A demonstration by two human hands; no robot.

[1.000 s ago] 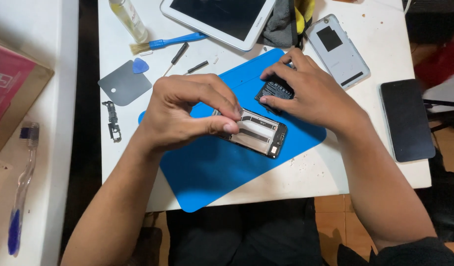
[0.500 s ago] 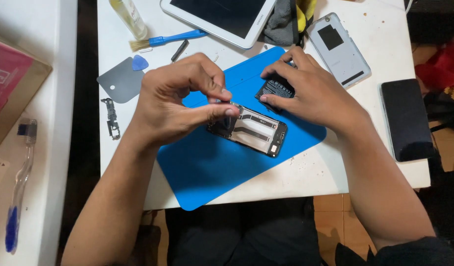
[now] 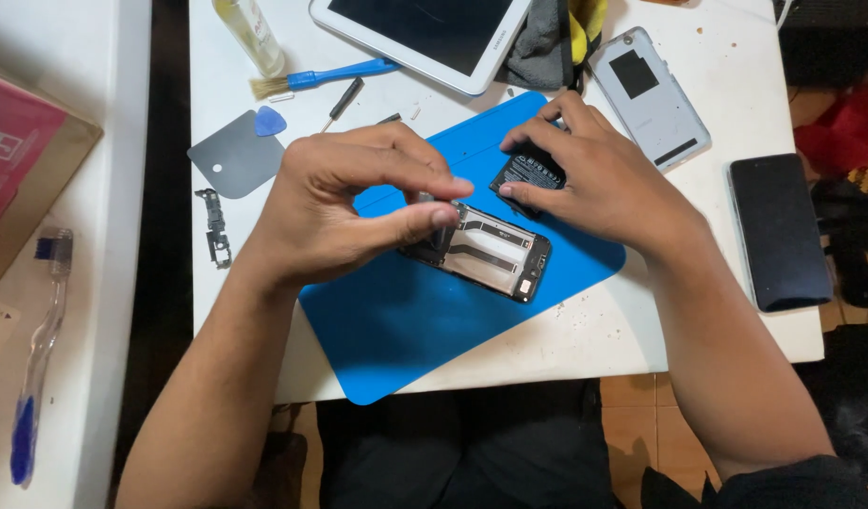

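Opened phone frame (image 3: 486, 253) lies on the blue mat (image 3: 406, 330) mid-desk, rear cover (image 3: 651, 96) already off and set aside. Left hand (image 3: 344, 212) pinches thumb and forefinger nearly closed at the frame's upper end; what it holds cannot be told. Right hand (image 3: 599, 174) clasps the black battery (image 3: 528, 174), judged removed. Brush (image 3: 321, 75), tablet (image 3: 425, 33), second phone (image 3: 778, 231) surround; nothing obstructs.

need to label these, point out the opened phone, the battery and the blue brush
opened phone (image 3: 495, 253), head view, on its bare inner frame
battery (image 3: 531, 172), head view, on its dark top face
blue brush (image 3: 344, 73), head view, on its handle
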